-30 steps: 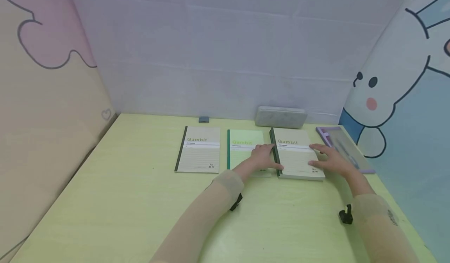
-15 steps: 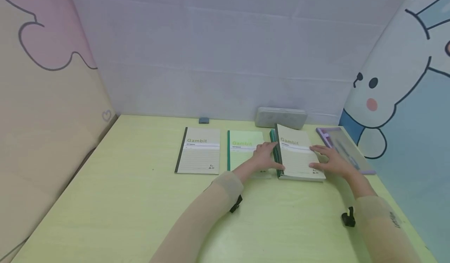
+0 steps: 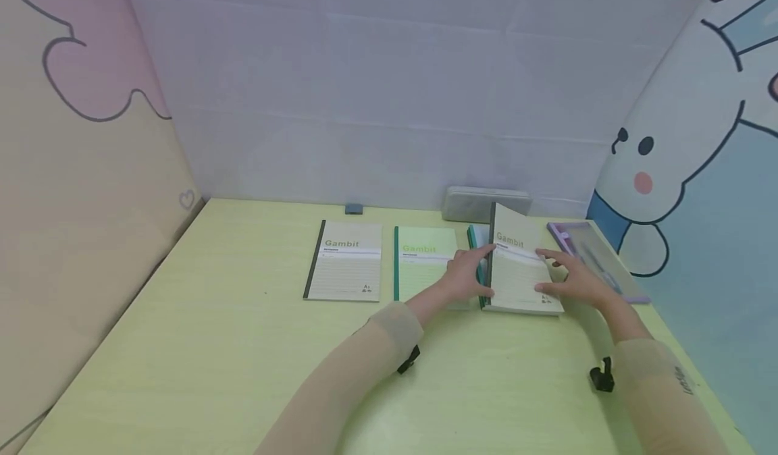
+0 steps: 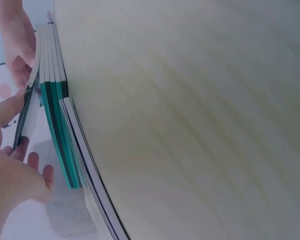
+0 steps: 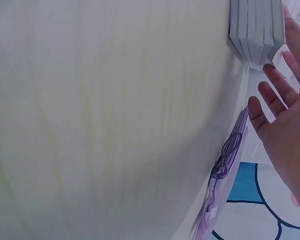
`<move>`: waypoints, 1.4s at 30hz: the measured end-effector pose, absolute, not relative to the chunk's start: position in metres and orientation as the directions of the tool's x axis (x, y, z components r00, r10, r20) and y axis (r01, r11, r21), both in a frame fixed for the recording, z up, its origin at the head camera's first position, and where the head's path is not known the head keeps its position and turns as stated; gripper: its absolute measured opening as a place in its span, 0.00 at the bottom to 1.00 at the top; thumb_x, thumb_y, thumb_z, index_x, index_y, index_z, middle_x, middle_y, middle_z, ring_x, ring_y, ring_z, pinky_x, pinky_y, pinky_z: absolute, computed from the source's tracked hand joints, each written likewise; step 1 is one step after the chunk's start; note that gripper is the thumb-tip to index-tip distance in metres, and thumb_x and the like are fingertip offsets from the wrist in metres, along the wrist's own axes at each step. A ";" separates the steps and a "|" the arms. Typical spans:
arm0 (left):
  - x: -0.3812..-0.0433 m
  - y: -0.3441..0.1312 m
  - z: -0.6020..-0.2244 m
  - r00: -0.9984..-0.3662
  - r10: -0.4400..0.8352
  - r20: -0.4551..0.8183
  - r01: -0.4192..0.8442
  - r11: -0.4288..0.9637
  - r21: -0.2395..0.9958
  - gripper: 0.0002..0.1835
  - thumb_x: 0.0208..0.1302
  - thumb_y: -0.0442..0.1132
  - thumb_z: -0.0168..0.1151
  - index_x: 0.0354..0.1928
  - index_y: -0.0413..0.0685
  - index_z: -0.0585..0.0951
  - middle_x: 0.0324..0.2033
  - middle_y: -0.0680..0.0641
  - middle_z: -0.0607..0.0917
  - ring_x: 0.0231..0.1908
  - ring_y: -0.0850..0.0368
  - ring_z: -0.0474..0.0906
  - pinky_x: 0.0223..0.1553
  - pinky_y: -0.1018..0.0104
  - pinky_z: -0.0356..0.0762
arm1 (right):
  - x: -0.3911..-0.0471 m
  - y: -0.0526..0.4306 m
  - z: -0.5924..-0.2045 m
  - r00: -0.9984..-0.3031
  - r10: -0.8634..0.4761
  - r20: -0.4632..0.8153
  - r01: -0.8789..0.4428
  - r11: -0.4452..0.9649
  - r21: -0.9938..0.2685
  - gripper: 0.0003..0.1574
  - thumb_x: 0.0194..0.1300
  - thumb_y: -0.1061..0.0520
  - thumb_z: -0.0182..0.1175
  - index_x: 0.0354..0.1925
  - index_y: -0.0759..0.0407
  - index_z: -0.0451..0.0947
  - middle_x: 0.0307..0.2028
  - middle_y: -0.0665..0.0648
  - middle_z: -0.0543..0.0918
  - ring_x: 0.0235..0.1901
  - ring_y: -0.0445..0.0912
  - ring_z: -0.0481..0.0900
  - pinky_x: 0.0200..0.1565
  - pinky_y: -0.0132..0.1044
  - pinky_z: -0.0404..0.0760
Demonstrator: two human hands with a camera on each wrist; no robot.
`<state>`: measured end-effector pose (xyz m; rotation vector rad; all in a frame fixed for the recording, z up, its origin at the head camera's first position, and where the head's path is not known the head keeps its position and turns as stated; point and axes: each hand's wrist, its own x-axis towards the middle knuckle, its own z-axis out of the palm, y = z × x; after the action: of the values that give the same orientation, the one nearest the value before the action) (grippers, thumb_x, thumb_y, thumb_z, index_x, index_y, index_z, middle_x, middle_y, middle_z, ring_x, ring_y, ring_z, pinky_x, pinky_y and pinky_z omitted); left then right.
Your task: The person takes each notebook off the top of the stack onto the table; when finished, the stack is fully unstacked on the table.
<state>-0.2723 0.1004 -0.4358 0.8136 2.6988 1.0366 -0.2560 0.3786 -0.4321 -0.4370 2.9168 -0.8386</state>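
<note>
In the head view, the left hand is pinching a Gambit notebook by its dark spine, tilting above a notebook stack; the right hand is touching its opposite side. In the left wrist view, teal spines are lying beneath. In the right wrist view, the right hand's fingers are standing apart beside the stack.

The left hand holds the dark spine of a cream Gambit notebook, askew atop a green-spined notebook stack; the right hand touches the cover's right edge. Farther left lie a green notebook and a second cream notebook.
</note>
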 end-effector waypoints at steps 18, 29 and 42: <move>-0.275 0.080 -0.420 -0.874 0.484 0.044 0.224 0.321 0.920 0.52 0.48 0.30 0.73 0.72 0.63 0.56 0.65 0.51 0.67 0.38 0.64 0.76 0.30 0.71 0.78 | -0.251 0.363 -0.400 -0.973 -0.231 0.021 -0.189 0.735 -0.651 0.48 0.61 0.49 0.64 0.72 0.54 0.53 0.71 0.70 0.46 0.52 0.61 0.72 0.42 0.39 0.80; -0.281 0.052 -0.391 -0.888 0.450 0.096 0.235 0.264 0.936 0.49 0.49 0.31 0.72 0.72 0.61 0.58 0.62 0.51 0.70 0.35 0.64 0.78 0.31 0.69 0.78 | -0.256 0.335 -0.372 -0.987 -0.146 0.061 -0.143 0.654 -0.743 0.43 0.64 0.48 0.60 0.72 0.41 0.53 0.55 0.54 0.64 0.26 0.43 0.70 0.27 0.31 0.72; -0.285 -0.006 -0.357 -0.888 0.442 0.126 0.229 0.188 0.955 0.48 0.52 0.29 0.70 0.71 0.67 0.58 0.63 0.51 0.66 0.38 0.58 0.77 0.38 0.67 0.78 | -0.251 0.275 -0.336 -0.990 -0.091 0.108 -0.141 0.585 -0.799 0.41 0.60 0.41 0.62 0.69 0.40 0.62 0.41 0.53 0.79 0.35 0.40 0.77 0.37 0.27 0.74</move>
<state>-0.2854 -0.0065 -0.3567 0.6513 2.2781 1.7800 -0.2514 0.2747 -0.3361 -0.2088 2.8449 -1.4423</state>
